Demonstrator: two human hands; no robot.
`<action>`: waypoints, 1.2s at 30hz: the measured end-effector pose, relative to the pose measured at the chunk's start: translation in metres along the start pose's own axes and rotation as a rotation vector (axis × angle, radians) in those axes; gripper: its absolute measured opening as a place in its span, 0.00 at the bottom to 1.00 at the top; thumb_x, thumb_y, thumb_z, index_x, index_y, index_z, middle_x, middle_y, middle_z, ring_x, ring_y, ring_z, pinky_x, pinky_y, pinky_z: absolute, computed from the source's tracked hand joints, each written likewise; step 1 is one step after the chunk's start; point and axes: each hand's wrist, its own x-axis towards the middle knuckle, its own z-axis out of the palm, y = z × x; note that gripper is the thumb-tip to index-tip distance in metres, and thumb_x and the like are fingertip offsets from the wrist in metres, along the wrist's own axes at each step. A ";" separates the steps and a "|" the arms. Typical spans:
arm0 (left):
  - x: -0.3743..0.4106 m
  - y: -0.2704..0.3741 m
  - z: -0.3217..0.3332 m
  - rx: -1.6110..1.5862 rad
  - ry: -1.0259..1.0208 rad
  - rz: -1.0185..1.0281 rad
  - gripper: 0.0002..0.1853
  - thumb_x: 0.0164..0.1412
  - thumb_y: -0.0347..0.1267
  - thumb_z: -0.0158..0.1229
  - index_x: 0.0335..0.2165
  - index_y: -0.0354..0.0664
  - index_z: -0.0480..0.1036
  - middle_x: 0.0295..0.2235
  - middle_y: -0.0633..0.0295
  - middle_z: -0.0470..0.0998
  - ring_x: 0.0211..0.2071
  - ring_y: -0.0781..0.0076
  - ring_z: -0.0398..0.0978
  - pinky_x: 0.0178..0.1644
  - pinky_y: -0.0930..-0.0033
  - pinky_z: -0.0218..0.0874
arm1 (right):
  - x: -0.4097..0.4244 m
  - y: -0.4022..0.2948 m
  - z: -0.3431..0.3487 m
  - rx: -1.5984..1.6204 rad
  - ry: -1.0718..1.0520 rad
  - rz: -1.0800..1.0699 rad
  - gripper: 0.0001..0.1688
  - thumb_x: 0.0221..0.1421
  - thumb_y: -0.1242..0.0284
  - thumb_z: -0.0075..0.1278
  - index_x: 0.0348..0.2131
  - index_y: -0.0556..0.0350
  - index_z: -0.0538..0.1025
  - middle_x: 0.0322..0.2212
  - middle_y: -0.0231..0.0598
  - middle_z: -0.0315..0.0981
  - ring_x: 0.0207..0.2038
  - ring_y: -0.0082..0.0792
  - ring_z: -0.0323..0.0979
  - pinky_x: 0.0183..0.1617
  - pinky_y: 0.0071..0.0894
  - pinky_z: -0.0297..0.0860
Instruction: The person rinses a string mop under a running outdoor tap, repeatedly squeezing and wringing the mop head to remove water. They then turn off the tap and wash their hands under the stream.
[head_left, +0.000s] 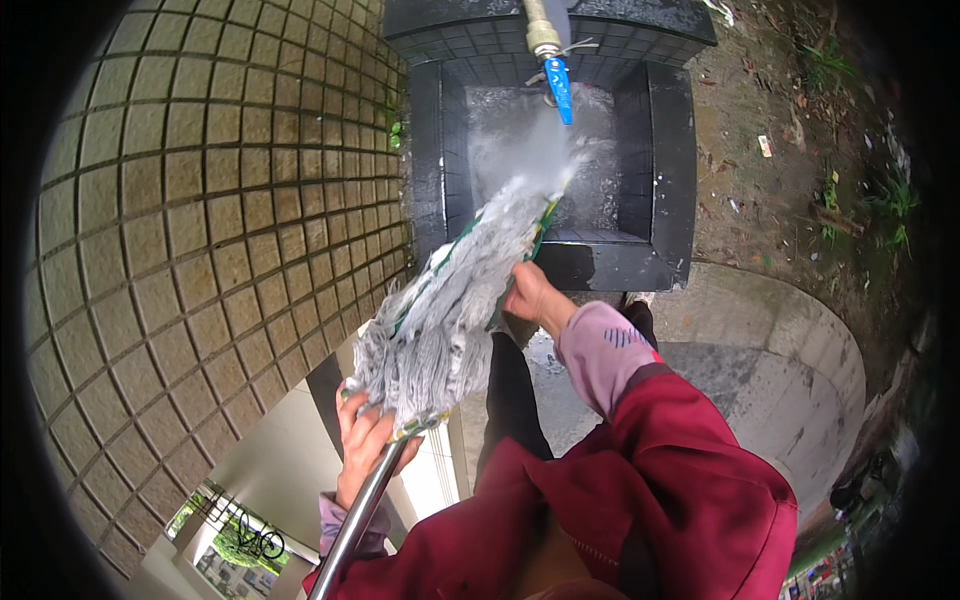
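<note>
A wide flat mop head (450, 307) of wet grey-white yarn with green and yellow edging slants from my body to the basin. My left hand (367, 431) grips its near end beside the steel mop handle (360, 510). On the far side, my right hand (531, 291) pinches the right edge of the mop head. Water (547, 146) sprays from the tap with a blue lever (558, 86) onto the mop's far end. That end reaches over the front rim of the dark tiled basin (600, 262), where wet yarn and water blur together.
A beige tiled wall (225, 187) stands close on the left. Bare soil (757, 150) with litter and weeds lies right of the basin. Below it is a curved concrete floor (750, 375), wet in places. A bicycle (259, 540) shows far off at lower left.
</note>
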 end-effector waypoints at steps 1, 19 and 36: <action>-0.007 0.004 -0.009 -0.001 0.001 -0.010 0.22 0.28 0.33 0.67 0.26 0.37 0.69 0.27 0.58 0.65 0.37 0.51 0.62 0.48 0.33 0.48 | -0.007 0.011 0.008 0.004 0.005 0.025 0.18 0.50 0.73 0.42 0.43 0.59 0.66 0.39 0.44 0.68 0.41 0.43 0.68 0.41 0.53 0.66; -0.013 0.029 -0.047 0.088 -0.114 0.012 0.21 0.27 0.35 0.66 0.27 0.42 0.70 0.29 0.61 0.65 0.38 0.54 0.63 0.49 0.31 0.46 | -0.025 0.059 0.008 0.077 0.048 0.009 0.20 0.49 0.74 0.37 0.43 0.60 0.65 0.39 0.45 0.66 0.42 0.41 0.67 0.45 0.47 0.64; 0.074 0.071 -0.053 -0.451 0.325 -0.701 0.29 0.46 0.43 0.59 0.41 0.33 0.63 0.31 0.64 0.67 0.30 0.77 0.62 0.36 0.75 0.54 | -0.043 -0.026 0.002 -0.020 0.168 0.030 0.39 0.42 0.46 0.48 0.50 0.43 0.59 0.44 0.43 0.60 0.44 0.50 0.61 0.44 0.63 0.57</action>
